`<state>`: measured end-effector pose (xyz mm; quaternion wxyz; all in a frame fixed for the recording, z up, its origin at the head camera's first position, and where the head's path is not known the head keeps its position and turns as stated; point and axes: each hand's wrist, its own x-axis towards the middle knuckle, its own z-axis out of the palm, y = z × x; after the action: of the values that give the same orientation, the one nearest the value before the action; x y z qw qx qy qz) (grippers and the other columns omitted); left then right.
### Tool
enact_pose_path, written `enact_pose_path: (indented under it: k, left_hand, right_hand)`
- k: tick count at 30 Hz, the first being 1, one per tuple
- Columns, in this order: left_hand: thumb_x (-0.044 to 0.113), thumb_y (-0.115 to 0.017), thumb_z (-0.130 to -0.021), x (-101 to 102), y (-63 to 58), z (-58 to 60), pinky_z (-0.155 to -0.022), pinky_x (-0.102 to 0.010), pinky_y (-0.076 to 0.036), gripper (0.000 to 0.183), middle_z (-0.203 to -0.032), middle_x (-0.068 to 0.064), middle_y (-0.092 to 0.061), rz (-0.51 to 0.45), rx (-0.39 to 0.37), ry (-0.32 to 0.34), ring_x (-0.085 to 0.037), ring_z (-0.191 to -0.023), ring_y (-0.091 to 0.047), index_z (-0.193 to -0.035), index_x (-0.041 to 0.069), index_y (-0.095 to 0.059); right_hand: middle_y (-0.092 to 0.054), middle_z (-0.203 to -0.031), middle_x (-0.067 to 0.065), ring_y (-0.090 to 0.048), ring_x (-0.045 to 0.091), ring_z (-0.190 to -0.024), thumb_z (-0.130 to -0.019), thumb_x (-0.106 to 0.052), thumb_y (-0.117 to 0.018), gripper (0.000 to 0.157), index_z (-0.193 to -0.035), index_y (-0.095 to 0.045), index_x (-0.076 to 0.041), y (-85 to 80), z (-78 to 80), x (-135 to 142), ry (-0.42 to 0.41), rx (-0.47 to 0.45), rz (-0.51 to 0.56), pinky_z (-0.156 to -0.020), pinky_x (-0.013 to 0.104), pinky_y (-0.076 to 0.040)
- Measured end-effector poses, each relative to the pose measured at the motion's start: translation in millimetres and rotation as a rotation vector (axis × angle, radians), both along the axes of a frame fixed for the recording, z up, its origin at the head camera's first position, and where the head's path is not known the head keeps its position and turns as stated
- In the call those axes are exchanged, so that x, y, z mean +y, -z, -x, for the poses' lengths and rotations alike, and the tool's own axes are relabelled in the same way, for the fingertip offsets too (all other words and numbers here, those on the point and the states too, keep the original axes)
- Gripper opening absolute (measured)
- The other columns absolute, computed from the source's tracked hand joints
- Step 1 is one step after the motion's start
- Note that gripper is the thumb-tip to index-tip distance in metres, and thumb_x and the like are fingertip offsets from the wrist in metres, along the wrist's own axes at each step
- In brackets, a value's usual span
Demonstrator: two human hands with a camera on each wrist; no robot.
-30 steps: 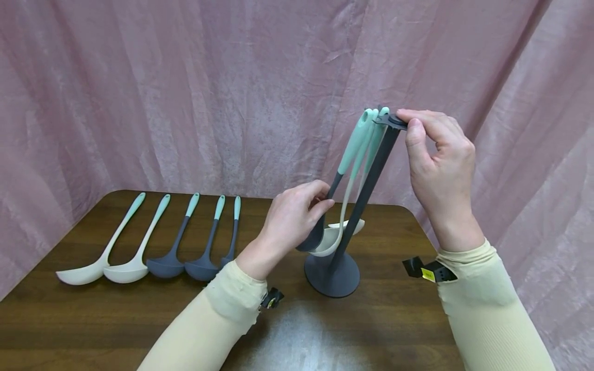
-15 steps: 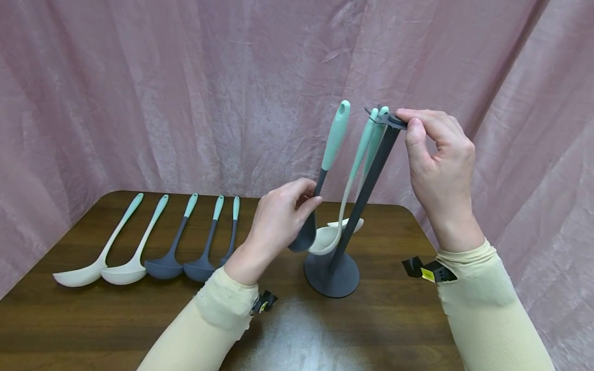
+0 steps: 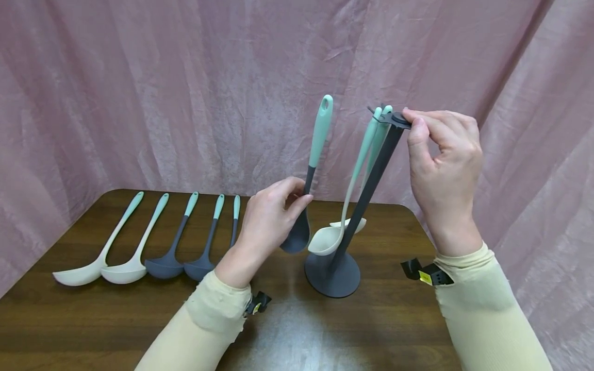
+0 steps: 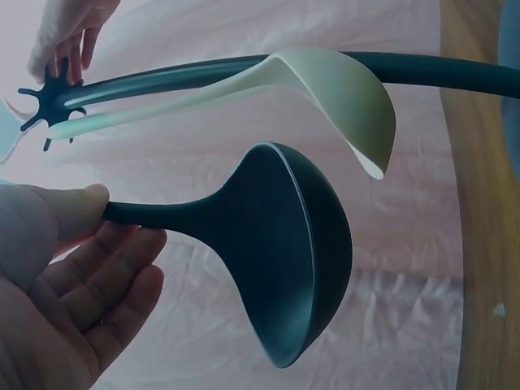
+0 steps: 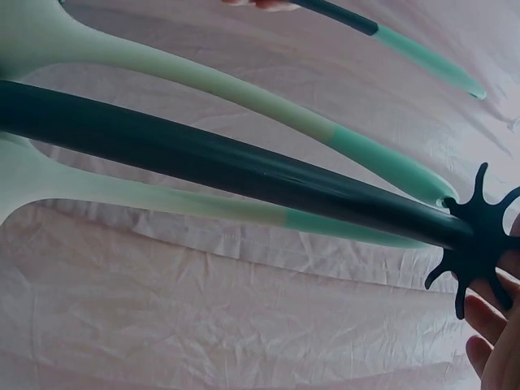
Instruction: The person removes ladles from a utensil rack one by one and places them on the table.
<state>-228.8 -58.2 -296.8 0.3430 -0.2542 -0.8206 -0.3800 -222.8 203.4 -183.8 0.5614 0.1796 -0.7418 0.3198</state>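
A dark grey ladle [image 3: 299, 229] with a mint handle stands nearly upright in my left hand [image 3: 264, 221], which pinches its dark neck between thumb and fingers. In the left wrist view the ladle's bowl [image 4: 276, 252] hangs free of the stand. My right hand [image 3: 445, 159] holds the hooked top of the dark utensil stand [image 3: 371, 190] by thumb and fingers. Two cream utensils with mint handles hang there: a cream ladle [image 3: 326, 240] in front, and another cream utensil [image 3: 359, 225] partly behind the pole. The right wrist view shows the stand's curved hooks [image 5: 479, 244].
Several ladles lie in a row on the left of the wooden table [image 3: 116, 330]: cream ones [image 3: 124, 273] at the far left, dark grey ones [image 3: 164, 267] beside them. My left hand partly hides the rightmost. A pink curtain [image 3: 232, 93] hangs behind the table.
My left hand has taken the dark grey ladle off the stand's hook and moved it left, away from the pole. My right hand keeps its hold on the stand's top, shifting slightly right.
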Motion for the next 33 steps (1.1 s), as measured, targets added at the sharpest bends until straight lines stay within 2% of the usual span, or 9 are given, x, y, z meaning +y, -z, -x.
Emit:
enact_pose_path:
  k: [11,21,33]
  left_hand:
    - [0.023,-0.085,-0.1,-16,4.6,3.4,-0.069,-0.041,-0.056,0.017,-0.095,-0.001,-0.075,0.034,0.006,-0.057,-0.02,-0.079,-0.069,-0.11,0.011,-0.077]
    - [0.024,-0.085,-0.1,-35,15.0,13.6,-0.066,-0.041,-0.052,0.018,-0.093,-0.002,-0.075,0.064,-0.053,-0.123,-0.019,-0.076,-0.066,-0.107,0.012,-0.075]
    - [0.025,-0.085,-0.101,-44,25.4,25.8,-0.067,-0.043,-0.054,0.019,-0.092,-0.005,-0.074,0.085,-0.139,-0.18,-0.023,-0.079,-0.069,-0.106,0.011,-0.074]
  right_hand:
    - [-0.083,-0.112,0.007,-0.067,0.033,-0.11,-0.108,-0.021,-0.062,0.029,-0.115,-0.088,-0.01,0.4,-2.5,-4,-0.03,0.008,0.027,-0.096,0.028,-0.042]
    - [-0.083,-0.112,0.007,-0.067,0.033,-0.111,-0.108,-0.021,-0.061,0.03,-0.115,-0.088,-0.01,-0.6,-1.8,-5,-0.035,0.014,0.024,-0.097,0.029,-0.042]
    - [-0.083,-0.113,0.006,-0.067,0.033,-0.112,-0.108,-0.022,-0.06,0.031,-0.115,-0.088,-0.011,-0.7,-1.0,-3,-0.024,0.011,0.025,-0.097,0.029,-0.042]
